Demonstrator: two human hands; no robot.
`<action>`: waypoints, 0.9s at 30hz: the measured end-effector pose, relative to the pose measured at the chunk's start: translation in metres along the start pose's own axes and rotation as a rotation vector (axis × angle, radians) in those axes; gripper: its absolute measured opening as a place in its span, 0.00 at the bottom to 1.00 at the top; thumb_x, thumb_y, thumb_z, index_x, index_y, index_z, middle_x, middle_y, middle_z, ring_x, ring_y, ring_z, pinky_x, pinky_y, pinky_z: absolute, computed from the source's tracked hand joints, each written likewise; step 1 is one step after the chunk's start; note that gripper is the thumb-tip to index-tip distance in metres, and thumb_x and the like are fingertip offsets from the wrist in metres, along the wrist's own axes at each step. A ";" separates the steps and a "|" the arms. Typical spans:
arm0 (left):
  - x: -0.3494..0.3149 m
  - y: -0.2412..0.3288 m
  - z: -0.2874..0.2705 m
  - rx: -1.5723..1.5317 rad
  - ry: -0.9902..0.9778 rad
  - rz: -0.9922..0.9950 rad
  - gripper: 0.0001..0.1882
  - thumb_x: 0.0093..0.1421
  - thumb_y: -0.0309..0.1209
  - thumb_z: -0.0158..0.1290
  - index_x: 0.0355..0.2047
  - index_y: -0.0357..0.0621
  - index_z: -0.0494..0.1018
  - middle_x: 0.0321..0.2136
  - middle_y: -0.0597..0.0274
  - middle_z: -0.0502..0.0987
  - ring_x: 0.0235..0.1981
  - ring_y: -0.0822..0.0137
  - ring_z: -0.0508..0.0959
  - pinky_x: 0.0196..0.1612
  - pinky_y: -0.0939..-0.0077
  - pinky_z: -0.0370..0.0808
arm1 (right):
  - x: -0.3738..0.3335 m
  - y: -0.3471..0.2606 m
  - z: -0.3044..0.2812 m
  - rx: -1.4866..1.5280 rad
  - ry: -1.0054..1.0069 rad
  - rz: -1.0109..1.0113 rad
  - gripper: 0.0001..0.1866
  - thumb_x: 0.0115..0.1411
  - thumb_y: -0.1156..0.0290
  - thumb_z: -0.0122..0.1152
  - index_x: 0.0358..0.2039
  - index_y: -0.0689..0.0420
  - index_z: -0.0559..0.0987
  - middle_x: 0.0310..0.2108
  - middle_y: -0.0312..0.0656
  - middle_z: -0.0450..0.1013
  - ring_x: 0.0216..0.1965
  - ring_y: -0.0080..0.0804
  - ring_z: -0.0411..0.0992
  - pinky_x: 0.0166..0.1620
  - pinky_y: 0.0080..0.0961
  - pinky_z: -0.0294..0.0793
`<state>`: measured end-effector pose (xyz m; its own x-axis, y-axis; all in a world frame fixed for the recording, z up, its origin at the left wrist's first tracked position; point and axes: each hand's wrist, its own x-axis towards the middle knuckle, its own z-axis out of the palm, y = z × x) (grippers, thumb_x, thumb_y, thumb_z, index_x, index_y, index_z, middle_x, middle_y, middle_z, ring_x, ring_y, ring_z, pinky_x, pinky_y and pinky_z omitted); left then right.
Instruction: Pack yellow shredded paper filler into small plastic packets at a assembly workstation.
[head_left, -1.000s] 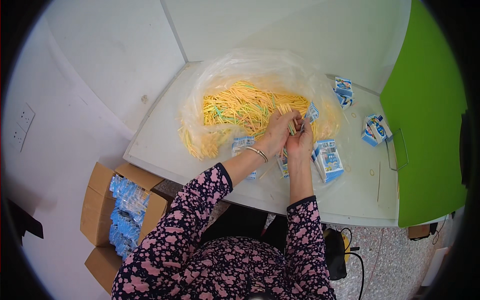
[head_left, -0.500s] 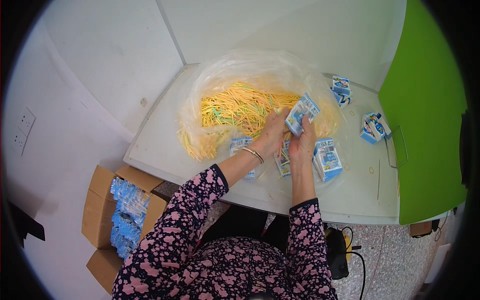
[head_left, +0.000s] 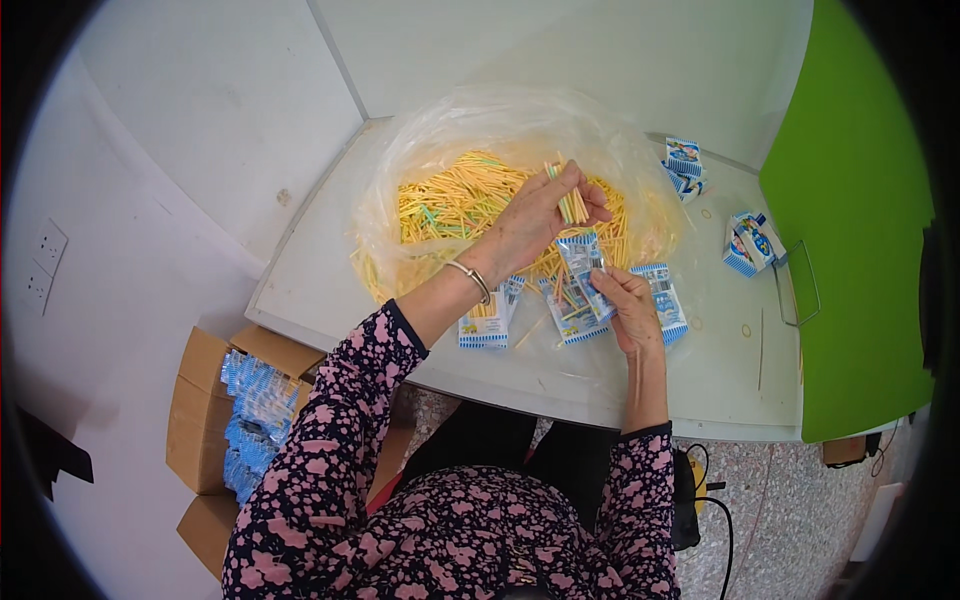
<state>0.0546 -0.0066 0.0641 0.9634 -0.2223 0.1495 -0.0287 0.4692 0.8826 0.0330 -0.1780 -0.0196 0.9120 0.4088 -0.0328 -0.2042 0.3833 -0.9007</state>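
Observation:
My left hand (head_left: 540, 215) is closed around a small bundle of thin sticks (head_left: 571, 205), mostly yellow with some green, raised over the pile. Below it lies a heap of thin yellow, green and pinkish sticks (head_left: 455, 205) inside a large clear plastic bag (head_left: 420, 135). My right hand (head_left: 632, 303) pinches a blue-and-white printed packet (head_left: 583, 268) by its side, just under the bundle. Several similar packets rest at the bag's front edge: one packet (head_left: 484, 330) by my left wrist, another packet (head_left: 577, 322) beneath the held one, a third packet (head_left: 663, 300) beyond my right hand.
An open cardboard box (head_left: 200, 410) of blue-and-white packets (head_left: 255, 400) stands left of the table (head_left: 730, 390). Small packets (head_left: 684, 157) and a bundle of packets (head_left: 752, 245) lie at the right, near a green panel (head_left: 860, 250) with a wire handle (head_left: 803, 290).
My left hand has risen with a bundle of sticks now showing in it. My right hand has moved lower and slightly right, bringing the packet down towards the others.

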 end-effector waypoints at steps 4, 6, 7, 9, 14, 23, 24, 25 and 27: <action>-0.006 -0.004 0.004 0.032 -0.016 -0.085 0.16 0.63 0.42 0.42 0.30 0.40 0.68 0.30 0.57 0.73 0.37 0.60 0.76 0.43 0.69 0.73 | -0.002 0.000 -0.002 0.042 -0.025 -0.011 0.09 0.54 0.70 0.60 0.32 0.63 0.78 0.27 0.34 0.75 0.27 0.15 0.69 0.32 0.12 0.66; -0.010 -0.006 0.006 0.069 -0.030 -0.079 0.17 0.63 0.42 0.42 0.30 0.40 0.68 0.30 0.57 0.73 0.37 0.61 0.75 0.42 0.71 0.73 | -0.002 0.001 -0.004 0.041 -0.038 -0.005 0.09 0.54 0.70 0.60 0.32 0.64 0.78 0.27 0.35 0.75 0.27 0.15 0.69 0.32 0.12 0.67; -0.011 -0.007 0.006 0.106 -0.044 -0.073 0.17 0.64 0.43 0.41 0.29 0.40 0.68 0.30 0.57 0.73 0.37 0.63 0.75 0.41 0.73 0.73 | -0.002 0.001 -0.004 0.038 -0.050 0.001 0.10 0.54 0.70 0.60 0.33 0.64 0.78 0.28 0.35 0.75 0.27 0.15 0.69 0.33 0.12 0.67; -0.011 -0.010 0.004 0.204 -0.085 -0.035 0.18 0.64 0.44 0.41 0.30 0.40 0.69 0.31 0.58 0.73 0.37 0.64 0.75 0.40 0.74 0.73 | -0.004 0.002 -0.004 0.030 -0.053 -0.001 0.10 0.54 0.70 0.60 0.33 0.64 0.78 0.28 0.35 0.75 0.27 0.16 0.70 0.33 0.12 0.67; -0.015 -0.020 0.003 0.434 -0.112 0.087 0.20 0.64 0.45 0.40 0.35 0.39 0.71 0.34 0.60 0.74 0.36 0.69 0.74 0.39 0.77 0.71 | -0.004 0.002 -0.006 0.027 -0.051 -0.003 0.11 0.54 0.70 0.60 0.34 0.64 0.78 0.28 0.35 0.75 0.28 0.16 0.70 0.34 0.12 0.67; -0.026 0.005 0.004 0.861 -0.116 -0.244 0.20 0.61 0.43 0.45 0.46 0.41 0.67 0.38 0.60 0.72 0.40 0.74 0.70 0.42 0.82 0.68 | -0.002 0.003 -0.008 -0.107 0.005 -0.097 0.10 0.56 0.71 0.58 0.36 0.63 0.77 0.30 0.34 0.75 0.32 0.16 0.70 0.38 0.15 0.68; -0.023 -0.001 -0.005 0.869 -0.144 -0.132 0.20 0.60 0.41 0.47 0.46 0.40 0.67 0.39 0.60 0.72 0.41 0.73 0.71 0.43 0.81 0.68 | -0.002 0.003 -0.007 -0.086 0.004 -0.081 0.10 0.56 0.71 0.58 0.36 0.63 0.77 0.31 0.34 0.75 0.32 0.16 0.70 0.38 0.15 0.67; -0.022 -0.002 -0.007 0.874 -0.173 -0.022 0.20 0.59 0.38 0.50 0.46 0.39 0.66 0.41 0.59 0.72 0.42 0.72 0.71 0.44 0.80 0.68 | -0.002 0.003 -0.007 -0.065 0.006 -0.064 0.11 0.56 0.71 0.58 0.37 0.63 0.77 0.31 0.34 0.75 0.33 0.16 0.70 0.39 0.15 0.67; -0.020 -0.005 -0.007 0.913 -0.189 -0.042 0.19 0.57 0.35 0.51 0.47 0.39 0.66 0.41 0.59 0.72 0.43 0.72 0.71 0.45 0.79 0.68 | -0.003 0.002 -0.008 -0.079 0.006 -0.066 0.11 0.56 0.70 0.58 0.38 0.63 0.77 0.32 0.34 0.75 0.33 0.16 0.70 0.39 0.15 0.67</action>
<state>0.0376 0.0018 0.0535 0.9114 -0.3969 0.1086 -0.2700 -0.3778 0.8856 0.0328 -0.1852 -0.0252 0.9246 0.3800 0.0251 -0.1155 0.3427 -0.9323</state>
